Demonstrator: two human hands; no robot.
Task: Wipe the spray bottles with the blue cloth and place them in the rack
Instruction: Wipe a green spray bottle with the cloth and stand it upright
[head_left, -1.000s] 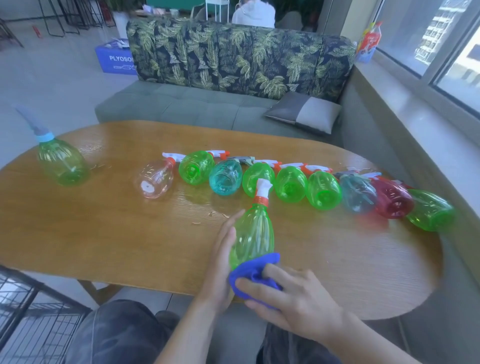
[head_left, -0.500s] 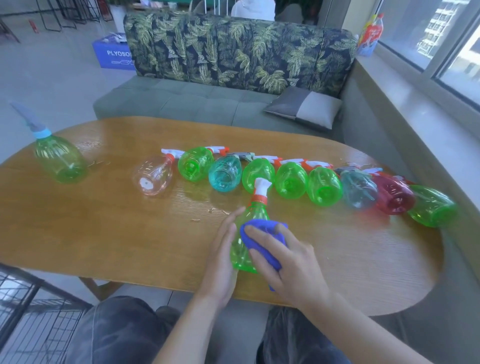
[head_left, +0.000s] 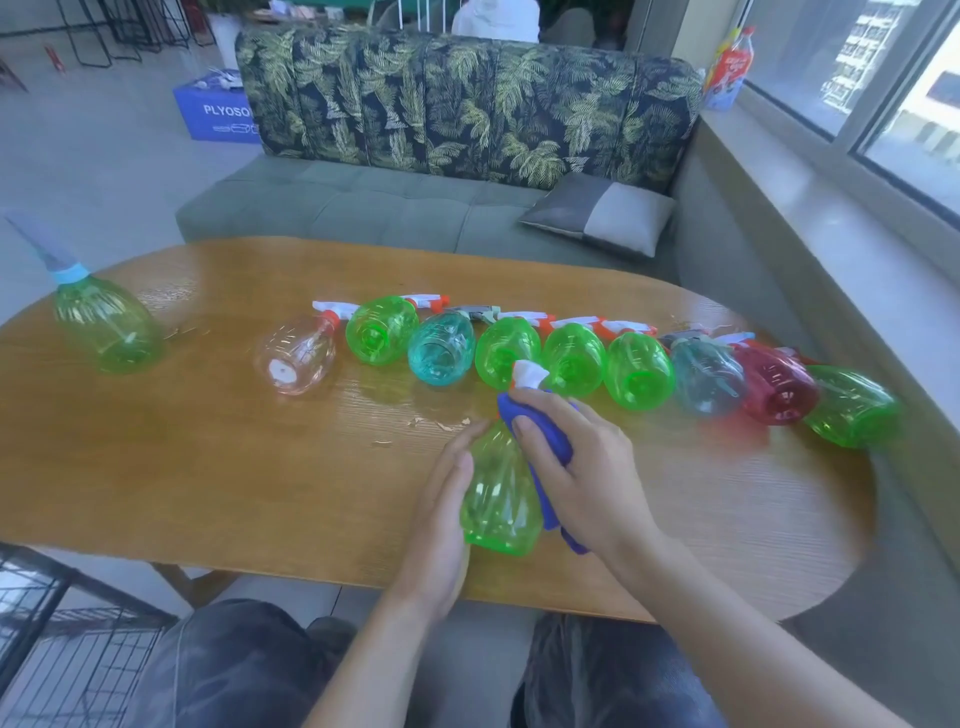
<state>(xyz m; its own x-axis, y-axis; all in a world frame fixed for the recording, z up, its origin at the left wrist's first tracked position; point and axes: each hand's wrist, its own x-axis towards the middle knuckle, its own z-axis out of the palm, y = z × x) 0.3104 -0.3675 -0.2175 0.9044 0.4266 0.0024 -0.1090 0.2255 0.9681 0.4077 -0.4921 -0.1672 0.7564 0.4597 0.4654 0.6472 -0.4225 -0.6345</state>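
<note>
standing at far left on the wooden bench (head_left: 218, 467): one upright green bottle (head_left: 106, 327). lying mid-bench: a row of spray bottles (head_left: 571, 358), clear to green. nearest: green spray bottle (head_left: 498, 499) on its side, left hand (head_left: 441, 519) flat against it with straight fingers, right hand (head_left: 587, 467) curled, pressing the blue cloth (head_left: 545, 441) to its neck.

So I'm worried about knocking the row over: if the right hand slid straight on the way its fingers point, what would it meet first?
Probably the white spray head of the held bottle; beyond it, likely a green row bottle.
</note>
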